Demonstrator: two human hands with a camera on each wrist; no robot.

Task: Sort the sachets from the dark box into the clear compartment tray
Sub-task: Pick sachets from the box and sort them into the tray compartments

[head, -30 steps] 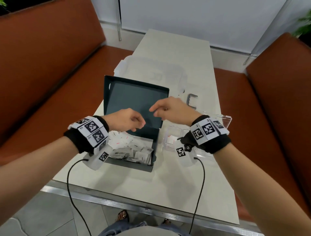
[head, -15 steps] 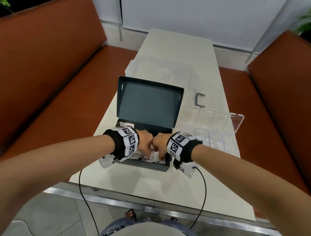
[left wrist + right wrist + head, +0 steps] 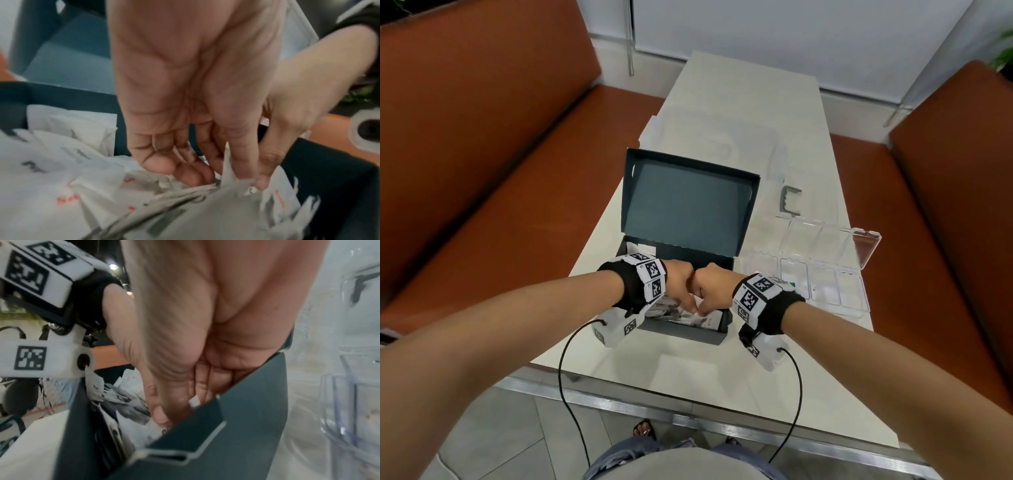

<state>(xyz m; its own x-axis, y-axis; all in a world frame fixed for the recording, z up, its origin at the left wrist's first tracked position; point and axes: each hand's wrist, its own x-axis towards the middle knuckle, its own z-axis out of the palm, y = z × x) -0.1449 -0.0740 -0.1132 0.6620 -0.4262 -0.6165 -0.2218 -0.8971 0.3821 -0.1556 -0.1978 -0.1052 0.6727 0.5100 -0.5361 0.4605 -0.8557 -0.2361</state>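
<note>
The dark box (image 3: 681,334) stands open on the white table, its lid (image 3: 688,205) tilted up behind it. White sachets (image 3: 688,319) with red and grey print fill it (image 3: 61,178). Both hands reach down into the pile, knuckles touching. My left hand (image 3: 690,306) pinches the edge of a white sachet (image 3: 227,162) between thumb and fingers. My right hand (image 3: 702,308) curls its fingers around a small white sachet (image 3: 194,400) just inside the box's right wall (image 3: 236,426). The clear compartment tray (image 3: 825,291) lies open to the right of the box.
A grey U-shaped clip (image 3: 789,202) lies behind the tray. A clear plastic cover (image 3: 715,137) lies behind the box lid. Brown benches (image 3: 482,171) flank the narrow table. The table's metal front edge (image 3: 688,416) is close to my body.
Both hands came down from in front of the box lid into the sachet pile and closed together there. The head view has shifted, so the tray now shows fully.
</note>
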